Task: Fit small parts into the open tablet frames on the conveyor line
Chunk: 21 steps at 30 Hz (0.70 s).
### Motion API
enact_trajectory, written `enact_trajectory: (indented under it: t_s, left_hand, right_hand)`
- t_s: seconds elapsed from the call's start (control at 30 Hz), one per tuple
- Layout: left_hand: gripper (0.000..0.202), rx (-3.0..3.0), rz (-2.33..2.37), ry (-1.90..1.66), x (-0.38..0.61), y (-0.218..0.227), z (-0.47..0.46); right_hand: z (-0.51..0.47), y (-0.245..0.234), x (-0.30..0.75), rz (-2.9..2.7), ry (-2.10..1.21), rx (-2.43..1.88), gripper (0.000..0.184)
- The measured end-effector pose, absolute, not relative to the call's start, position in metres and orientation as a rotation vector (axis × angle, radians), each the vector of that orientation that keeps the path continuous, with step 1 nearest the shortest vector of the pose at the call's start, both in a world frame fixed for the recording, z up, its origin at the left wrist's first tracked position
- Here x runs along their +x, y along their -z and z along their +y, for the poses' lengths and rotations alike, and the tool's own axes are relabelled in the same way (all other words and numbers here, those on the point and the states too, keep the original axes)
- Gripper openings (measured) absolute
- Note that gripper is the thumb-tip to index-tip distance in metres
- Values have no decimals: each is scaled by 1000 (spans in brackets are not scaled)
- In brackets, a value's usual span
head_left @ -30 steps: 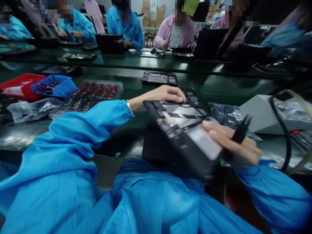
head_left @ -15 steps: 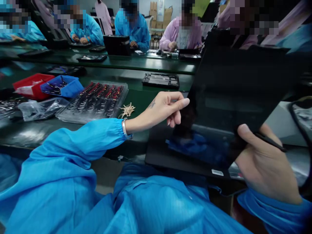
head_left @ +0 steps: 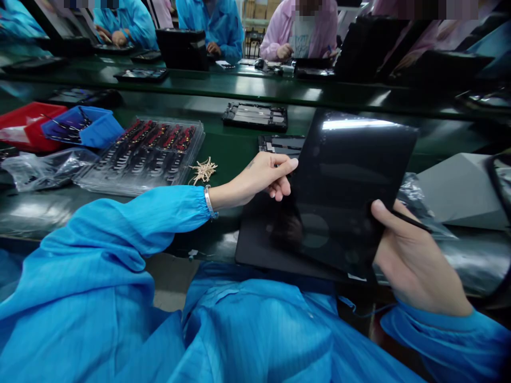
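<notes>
My right hand grips a glossy black screen panel by its right edge, thumb on the front. A thin black stick-like tool also sits in that hand; its kind is unclear. At the panel's left edge, my left hand is closed in a pinch, thumb against forefinger. Whether its fingertips hold the edge or something thin there, I cannot make out. The panel is tilted over a flat black board at the bench's front edge. Behind my left hand lies a partly covered open device.
Left on the bench are a clear tray of small parts, a blue bin, a red bin, a plastic bag and tan strips. An open device lies farther back. A grey box stands right. Co-workers sit opposite.
The screen panel has come lower and tilted back, now reflecting a ceiling light. My right hand has shifted slightly left with it. My left hand keeps its pinch. The view has tipped down.
</notes>
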<state>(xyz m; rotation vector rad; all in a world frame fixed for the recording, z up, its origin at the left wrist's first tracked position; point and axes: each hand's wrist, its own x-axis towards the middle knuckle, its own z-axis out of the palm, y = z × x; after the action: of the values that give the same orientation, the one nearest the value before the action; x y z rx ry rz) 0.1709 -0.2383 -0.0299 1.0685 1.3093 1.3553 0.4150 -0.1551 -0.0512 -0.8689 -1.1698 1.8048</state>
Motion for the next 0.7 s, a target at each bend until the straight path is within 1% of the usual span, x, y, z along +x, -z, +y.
enact_trajectory:
  t_s: [0.23,0.4,0.53,0.63,0.7]
  left_hand:
    - [47,1064,1306,-1345,170,33,-234]
    - [49,1059,1340,-1330,171,27,-235]
    - [49,1071,1345,-1311,172,23,-235]
    - [44,1089,1346,-1304,171,22,-235]
    - [36,1126,1344,-1279,170,21,-236]
  right_hand:
    - [-154,52,413,-1157,-1835,-896,34]
    - [-154,50,414,-1134,-1843,-896,38]
    - [-153,52,414,-1149,-1834,-893,35]
    - [-153,53,415,-1181,-1816,-892,29]
    - [-155,49,414,-1195,-1771,-886,28]
